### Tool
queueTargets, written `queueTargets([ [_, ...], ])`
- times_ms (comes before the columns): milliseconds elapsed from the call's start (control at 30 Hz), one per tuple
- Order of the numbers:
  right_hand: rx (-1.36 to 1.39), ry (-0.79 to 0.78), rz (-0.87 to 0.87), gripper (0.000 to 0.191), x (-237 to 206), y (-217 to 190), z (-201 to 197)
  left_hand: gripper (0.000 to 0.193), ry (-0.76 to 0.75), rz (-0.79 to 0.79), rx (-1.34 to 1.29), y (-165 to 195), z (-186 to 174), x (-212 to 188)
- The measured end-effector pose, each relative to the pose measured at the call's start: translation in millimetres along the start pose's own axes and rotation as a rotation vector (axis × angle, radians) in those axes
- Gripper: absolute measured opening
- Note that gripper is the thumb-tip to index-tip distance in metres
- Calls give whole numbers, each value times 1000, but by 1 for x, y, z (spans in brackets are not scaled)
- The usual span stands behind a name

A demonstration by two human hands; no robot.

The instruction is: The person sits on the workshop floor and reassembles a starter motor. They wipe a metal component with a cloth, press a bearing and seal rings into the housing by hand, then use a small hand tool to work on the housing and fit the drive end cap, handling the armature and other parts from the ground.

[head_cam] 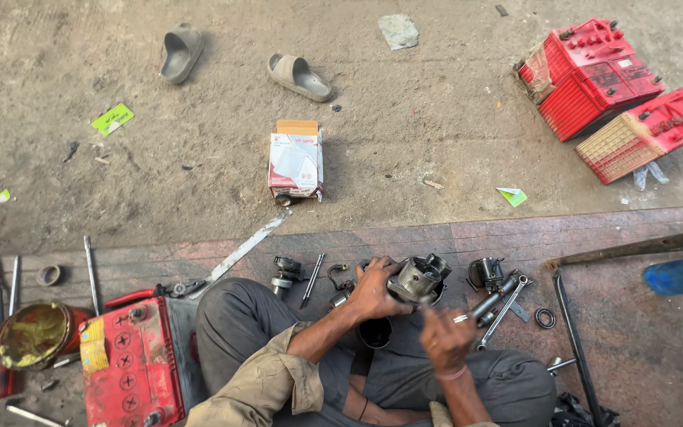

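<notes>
- My left hand [371,291] grips the grey metal cylinder part [416,279] firmly.
- My right hand [446,338], just below it, pinches a small tool [430,311]; tip hidden.
- A spanner [503,311] lies right of my grip.
</notes>
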State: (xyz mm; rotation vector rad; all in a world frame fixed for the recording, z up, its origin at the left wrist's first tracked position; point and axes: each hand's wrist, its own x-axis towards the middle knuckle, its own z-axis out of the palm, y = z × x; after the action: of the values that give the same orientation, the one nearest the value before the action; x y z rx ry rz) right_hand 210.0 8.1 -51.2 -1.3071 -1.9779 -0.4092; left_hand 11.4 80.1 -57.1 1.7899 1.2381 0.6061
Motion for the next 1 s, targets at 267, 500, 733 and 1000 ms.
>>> queueTargets([
  [267, -51, -35, 17, 23, -5, 4, 0, 104, 17, 0, 1, 1, 1, 0],
  [500, 33, -4, -37, 27, 5, -5, -7, 102, 41, -2, 16, 0, 2, 2],
  [733, -17, -13, 44, 21, 5, -7, -6, 103, 9, -17, 8, 3, -1, 1],
  [1000, -95, -15, 56, 28, 1, -5, -5, 100, 29, -12, 17, 1, -1, 0],
])
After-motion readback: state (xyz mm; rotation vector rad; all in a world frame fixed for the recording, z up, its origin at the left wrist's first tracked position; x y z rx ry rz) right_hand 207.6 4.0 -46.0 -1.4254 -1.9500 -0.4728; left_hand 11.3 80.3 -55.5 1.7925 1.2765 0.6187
